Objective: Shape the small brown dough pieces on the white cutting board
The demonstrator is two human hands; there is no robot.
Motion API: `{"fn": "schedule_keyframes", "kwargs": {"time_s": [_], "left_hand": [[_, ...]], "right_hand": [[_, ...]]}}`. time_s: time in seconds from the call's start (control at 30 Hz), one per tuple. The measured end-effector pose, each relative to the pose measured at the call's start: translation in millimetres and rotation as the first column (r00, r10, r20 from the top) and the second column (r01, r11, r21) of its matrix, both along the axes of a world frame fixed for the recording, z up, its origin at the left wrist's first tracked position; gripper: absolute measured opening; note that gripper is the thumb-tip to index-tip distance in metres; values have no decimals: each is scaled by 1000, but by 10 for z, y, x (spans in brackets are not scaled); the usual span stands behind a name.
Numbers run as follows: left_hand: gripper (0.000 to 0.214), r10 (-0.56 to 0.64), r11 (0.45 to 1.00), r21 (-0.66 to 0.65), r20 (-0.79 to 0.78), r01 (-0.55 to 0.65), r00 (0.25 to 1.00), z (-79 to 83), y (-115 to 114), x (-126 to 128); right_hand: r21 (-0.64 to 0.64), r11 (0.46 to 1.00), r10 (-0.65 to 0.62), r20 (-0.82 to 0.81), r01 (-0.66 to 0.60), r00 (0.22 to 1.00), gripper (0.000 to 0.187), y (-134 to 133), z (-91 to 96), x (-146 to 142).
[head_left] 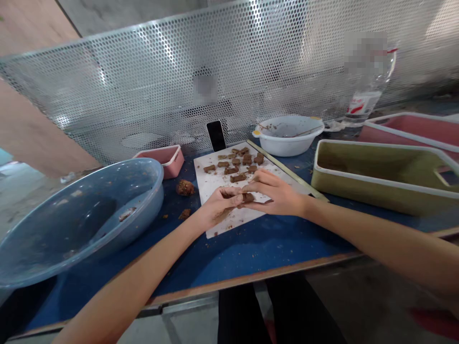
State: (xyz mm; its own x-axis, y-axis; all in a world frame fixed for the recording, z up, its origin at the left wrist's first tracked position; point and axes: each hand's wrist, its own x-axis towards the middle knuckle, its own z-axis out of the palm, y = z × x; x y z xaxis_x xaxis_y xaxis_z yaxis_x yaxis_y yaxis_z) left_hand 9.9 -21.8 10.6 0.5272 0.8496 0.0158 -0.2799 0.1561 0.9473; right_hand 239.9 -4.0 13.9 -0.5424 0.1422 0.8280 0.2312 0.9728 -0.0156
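Between the fingertips of both hands is a small brown clay-like piece (248, 197), partly covered by the fingers. My left hand (221, 206) pinches it from the left, with dirt on the fingers. From the right, my right hand (274, 193) grips the same piece, thumb below and fingers above. Both hands are over a white board (206, 191) strewn with crumbs. On the board's far half lie several small brown moulded pieces (231, 170), some bone-shaped. A rough brown lump (185, 187) and a smaller chunk (184, 214) sit left of the board.
A big blue basin (143, 215) stands left, with a pink tub (175, 162) behind it. A phone (216, 135) leans at the back. Rightward are a white bowl (287, 145), a wooden stick (290, 173), a green bin (376, 191), a pink bin (416, 122) and a plastic bottle (366, 95).
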Motion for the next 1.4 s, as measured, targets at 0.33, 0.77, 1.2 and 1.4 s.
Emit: {"fn": "schedule_keyframes", "kwargs": {"time_s": [0.33, 0.77, 1.2, 1.4], "left_hand": [[47, 21, 1000, -23, -8, -21, 1000, -54, -1, 2], [46, 33, 999, 13, -29, -32, 999, -96, 34, -23], [49, 57, 971, 239, -246, 3, 968, 2, -34, 2], [38, 216, 795, 601, -403, 80, 890, -56, -74, 36]], "right_hand": [[-6, 1000, -27, 27, 27, 999, 16, 10, -10, 9], [-52, 998, -20, 38, 22, 999, 21, 8, -19, 13], [-165, 959, -209, 136, 230, 968, 46, -2, 257, 201], [-170, 714, -587, 384, 679, 713, 40, 112, 624, 870]]}}
